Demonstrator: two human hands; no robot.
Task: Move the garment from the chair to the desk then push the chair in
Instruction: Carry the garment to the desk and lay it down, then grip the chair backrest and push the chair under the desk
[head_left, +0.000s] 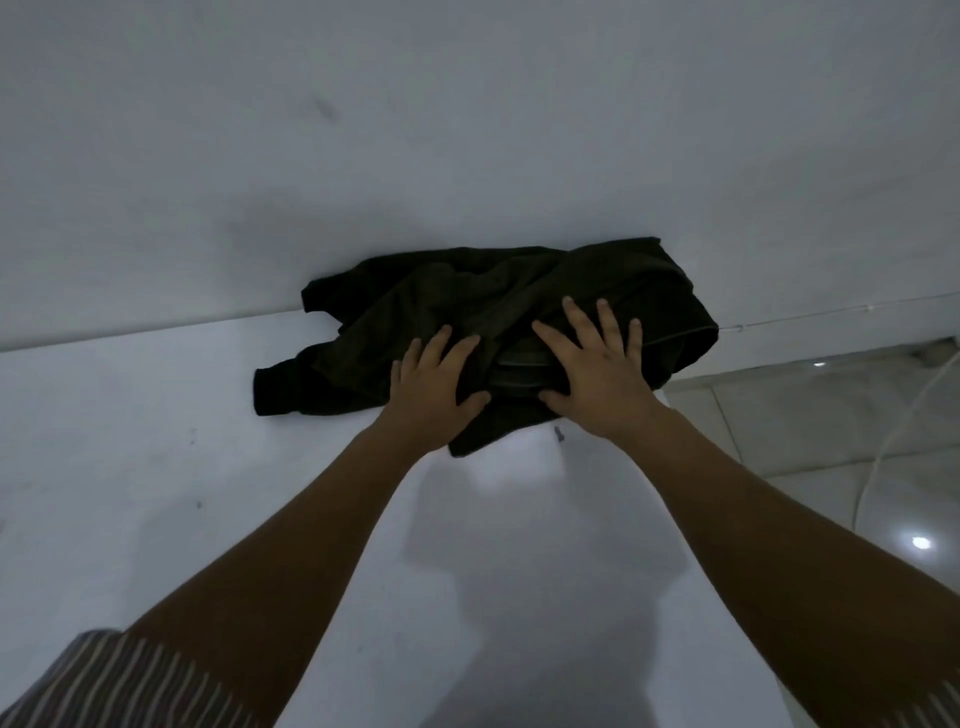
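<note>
1. The garment is dark and crumpled, and lies on the white desk, bunched against the far edge where the desk meets the wall.
2. It sits toward the far right corner of the desk; its right part reaches the desk's right edge, and whether it overhangs there cannot be told.
3. One cuffed sleeve of the garment is spread out to the left, flat on the desk.
4. The left hand is laid palm-down on the near middle of the garment, fingers spread and released, nothing gripped.
5. The right hand is laid palm-down just beside it on the garment's right half, fingers likewise splayed and flat, not clenched.
6. Both forearms are stretched forward over the near part of the desk; a striped sleeve is seen at the near left corner of the view.
7. No containers are seen on the desk.
8. Glossy floor tiles and a thin white cable are visible beyond the desk's right edge.
9. The chair is not in view.
</note>
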